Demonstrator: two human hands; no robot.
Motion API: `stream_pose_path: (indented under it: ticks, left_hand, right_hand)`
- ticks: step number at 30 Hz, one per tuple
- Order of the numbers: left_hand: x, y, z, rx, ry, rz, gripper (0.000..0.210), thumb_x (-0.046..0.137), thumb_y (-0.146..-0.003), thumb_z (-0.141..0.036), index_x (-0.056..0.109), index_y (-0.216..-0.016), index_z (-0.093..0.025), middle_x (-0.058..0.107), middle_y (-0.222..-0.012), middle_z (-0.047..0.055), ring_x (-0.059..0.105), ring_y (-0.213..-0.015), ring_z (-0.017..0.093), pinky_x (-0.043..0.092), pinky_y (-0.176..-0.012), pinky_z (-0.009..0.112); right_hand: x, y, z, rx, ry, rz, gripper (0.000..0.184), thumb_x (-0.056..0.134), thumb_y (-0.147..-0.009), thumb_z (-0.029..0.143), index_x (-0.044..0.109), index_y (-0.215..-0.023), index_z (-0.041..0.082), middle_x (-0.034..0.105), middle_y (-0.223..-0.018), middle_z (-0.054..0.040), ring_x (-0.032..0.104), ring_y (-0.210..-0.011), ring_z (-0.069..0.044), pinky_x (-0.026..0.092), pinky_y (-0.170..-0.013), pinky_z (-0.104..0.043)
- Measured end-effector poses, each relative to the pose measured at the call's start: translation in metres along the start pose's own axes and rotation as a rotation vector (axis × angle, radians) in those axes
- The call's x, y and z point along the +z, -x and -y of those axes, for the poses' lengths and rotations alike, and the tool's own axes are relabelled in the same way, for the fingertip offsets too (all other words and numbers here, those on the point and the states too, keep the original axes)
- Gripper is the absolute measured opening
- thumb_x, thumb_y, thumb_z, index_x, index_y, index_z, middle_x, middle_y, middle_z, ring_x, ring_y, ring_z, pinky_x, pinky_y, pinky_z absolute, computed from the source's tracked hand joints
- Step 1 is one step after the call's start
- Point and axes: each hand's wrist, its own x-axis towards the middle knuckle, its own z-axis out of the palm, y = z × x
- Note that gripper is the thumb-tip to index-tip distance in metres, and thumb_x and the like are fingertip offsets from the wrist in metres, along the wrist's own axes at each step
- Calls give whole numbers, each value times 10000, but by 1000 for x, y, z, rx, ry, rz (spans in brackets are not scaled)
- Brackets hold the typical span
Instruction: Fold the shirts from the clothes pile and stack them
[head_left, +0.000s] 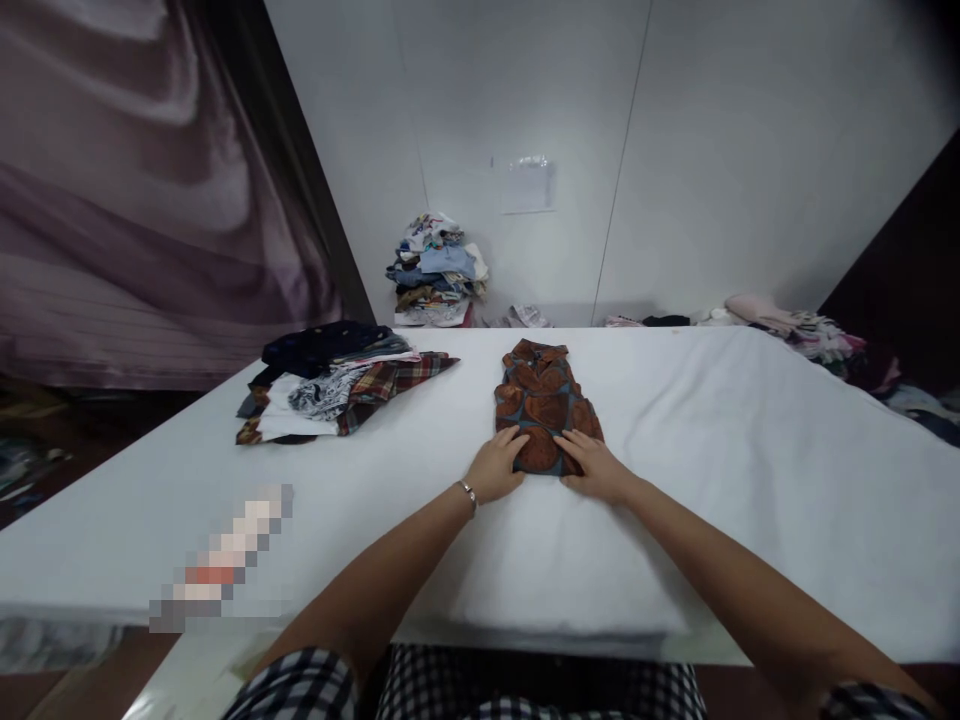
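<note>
A folded brown-and-blue patterned shirt (546,395) lies on the white-covered table in front of me, collar pointing away. My left hand (499,465) rests on its lower left corner, fingers spread over the cloth and thumb by the near edge. On the lower right corner lies my right hand (596,468), its fingers also stretched out on the fabric with the thumb at the hem. Whether either thumb is tucked under the cloth is hard to make out.
A loose stack of folded clothes (330,385) sits on the table (712,480) to the left. Beyond its far edge a tall clothes pile (439,270) stands against the wall. More garments (817,335) lie along the right edge. A blurred-out patch (225,560) covers the near left.
</note>
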Motion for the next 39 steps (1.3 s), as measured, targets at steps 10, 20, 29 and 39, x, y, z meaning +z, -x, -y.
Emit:
stream_pose_path:
  ticks: [10,20,29,39]
  left_hand:
    - [-20,-1,-36,-52,-89,114,364,451,-800,-77,672,-1055,-213,675,-1076,97,590,-1054,229,402,-963,370]
    - [-4,157,-97,186,-111,176,556,500,-817,-185,440,-1371,-182,436,-1439,123,360,-1334,259,238,-1106,442]
    - [-33,125,-62,-461,321,-203,315,565,-812,-436,675,-997,-206,687,-1003,100,621,-935,246,446,-870,351]
    - [-3,60,-62,-535,462,-319,184,584,-778,-199,710,-909,-227,718,-966,51,632,-895,196,451,-833,287]
  right_hand:
    - [-17,4,21,5,28,30,613,482,-697,31,588,-1272,213,579,-1314,-70,536,-1217,-218,400,-1044,-366]
    - [24,165,78,-123,42,60,618,444,-757,64,513,-1352,215,406,-1459,-100,338,-1366,-281,314,-1090,-512]
    - [-2,138,59,194,-350,-327,490,507,-851,410,539,-1303,222,510,-1384,-92,466,-1278,-255,374,-1062,-454]
    - [4,62,37,462,-82,-274,535,503,-815,435,534,-1308,228,712,-1015,-86,664,-905,-270,492,-718,-349]
